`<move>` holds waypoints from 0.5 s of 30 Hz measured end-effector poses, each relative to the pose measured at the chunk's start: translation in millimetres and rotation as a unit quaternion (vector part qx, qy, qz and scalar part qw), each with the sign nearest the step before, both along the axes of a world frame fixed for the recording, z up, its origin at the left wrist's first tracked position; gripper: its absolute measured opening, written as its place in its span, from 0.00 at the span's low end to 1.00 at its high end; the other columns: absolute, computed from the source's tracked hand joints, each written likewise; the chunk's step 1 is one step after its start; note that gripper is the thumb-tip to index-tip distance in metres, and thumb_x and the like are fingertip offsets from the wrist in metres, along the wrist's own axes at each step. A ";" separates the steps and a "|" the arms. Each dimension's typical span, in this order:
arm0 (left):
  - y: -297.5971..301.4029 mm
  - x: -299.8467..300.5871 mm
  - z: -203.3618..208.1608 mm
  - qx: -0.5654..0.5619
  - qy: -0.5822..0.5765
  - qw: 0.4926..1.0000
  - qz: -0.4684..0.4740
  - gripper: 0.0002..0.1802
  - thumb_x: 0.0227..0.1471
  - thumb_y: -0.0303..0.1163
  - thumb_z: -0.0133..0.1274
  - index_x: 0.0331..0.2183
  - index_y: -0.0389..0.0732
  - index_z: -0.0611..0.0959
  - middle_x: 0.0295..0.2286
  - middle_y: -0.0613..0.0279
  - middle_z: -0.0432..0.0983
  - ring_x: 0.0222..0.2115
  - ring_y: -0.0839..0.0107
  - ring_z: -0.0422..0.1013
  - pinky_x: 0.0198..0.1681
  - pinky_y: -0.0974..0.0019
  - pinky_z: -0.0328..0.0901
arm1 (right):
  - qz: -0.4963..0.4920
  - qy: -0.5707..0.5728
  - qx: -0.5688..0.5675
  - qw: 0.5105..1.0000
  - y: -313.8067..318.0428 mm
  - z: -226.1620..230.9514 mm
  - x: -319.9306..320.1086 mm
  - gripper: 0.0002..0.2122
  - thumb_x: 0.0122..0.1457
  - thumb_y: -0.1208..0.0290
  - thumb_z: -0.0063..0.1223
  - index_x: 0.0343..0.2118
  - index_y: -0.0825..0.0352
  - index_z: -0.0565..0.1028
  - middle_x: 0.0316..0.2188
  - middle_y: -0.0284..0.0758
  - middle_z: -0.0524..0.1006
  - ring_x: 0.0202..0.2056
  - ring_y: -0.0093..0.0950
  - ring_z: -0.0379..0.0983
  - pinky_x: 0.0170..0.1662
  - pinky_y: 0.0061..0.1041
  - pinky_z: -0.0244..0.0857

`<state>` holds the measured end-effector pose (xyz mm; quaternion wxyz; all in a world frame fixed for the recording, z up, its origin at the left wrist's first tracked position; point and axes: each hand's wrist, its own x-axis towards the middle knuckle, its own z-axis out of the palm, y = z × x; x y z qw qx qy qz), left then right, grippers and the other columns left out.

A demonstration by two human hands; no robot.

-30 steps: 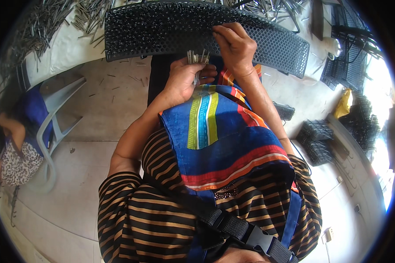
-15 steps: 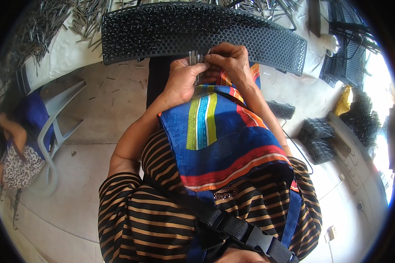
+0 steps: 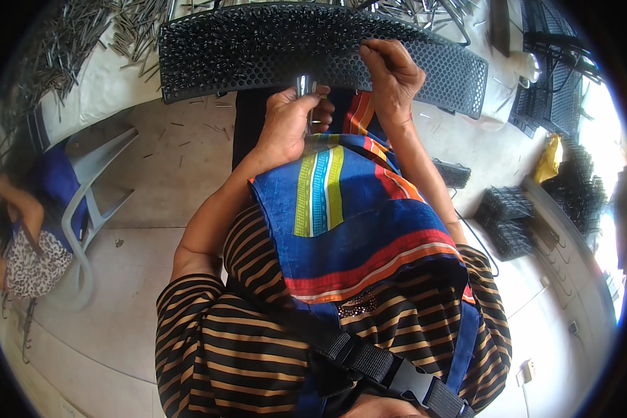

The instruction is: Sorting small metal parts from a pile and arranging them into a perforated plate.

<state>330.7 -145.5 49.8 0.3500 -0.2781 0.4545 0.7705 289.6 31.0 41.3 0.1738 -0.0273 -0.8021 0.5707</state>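
Note:
My left hand point(image 3: 283, 122) is closed around a small bunch of thin metal pins point(image 3: 304, 87), their shiny ends standing up past the thumb. It is just below the near edge of a long, curved black tray point(image 3: 442, 72) full of round holes. Thumb and fingertips of my right hand point(image 3: 398, 76) are pinched together over the tray, right of its middle. What they hold, if anything, is too small to make out. Many holes in the tray's left and far parts have pins in them; the near right part shows bare holes.
Heaps of loose metal pins point(image 3: 70, 59) lie on the white table beyond the tray. At far left a person point(image 3: 35, 258) sits by a grey chair point(image 3: 83, 202). Black wire racks point(image 3: 505, 219) and a yellow bag point(image 3: 548, 164) stand at right. Several pins are scattered on the floor.
My right hand has moved away from the left hand, up and to the right over the tray. The left hand has stayed nearly in place with its pins.

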 end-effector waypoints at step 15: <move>-9.4 -2.5 5.3 0.059 -0.040 0.997 0.007 0.11 0.56 0.25 0.46 0.41 0.32 0.77 0.35 0.46 0.78 0.33 0.61 0.77 0.35 0.62 0.73 | 0.046 0.055 0.137 0.988 -4.0 9.6 -1.4 0.05 0.47 0.82 0.61 0.29 0.70 0.80 0.26 0.36 0.78 0.27 0.25 0.76 0.30 0.19 0.68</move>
